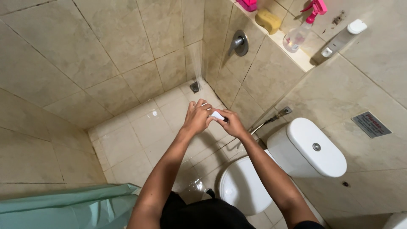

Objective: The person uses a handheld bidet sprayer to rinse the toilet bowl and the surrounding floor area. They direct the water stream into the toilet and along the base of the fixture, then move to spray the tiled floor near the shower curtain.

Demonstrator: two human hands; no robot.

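Both my hands out front over wet tiled floor [140, 135]. Left hand [197, 118] and right hand [231, 124] meet, fingers of both closed on small white bar [218, 115] pinched between them. Toilet [254, 186] just below right forearm, cistern [311, 148] beside it. Wall tap [238, 43] above. Ledge [296, 55] holds spray bottle [299, 34], yellow sponge [269, 20].

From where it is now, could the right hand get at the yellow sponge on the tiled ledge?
Probably yes. The right hand is pinching a small white object together with the left hand, so it isn't free. The yellow sponge lies uncovered on the ledge, with nothing between.
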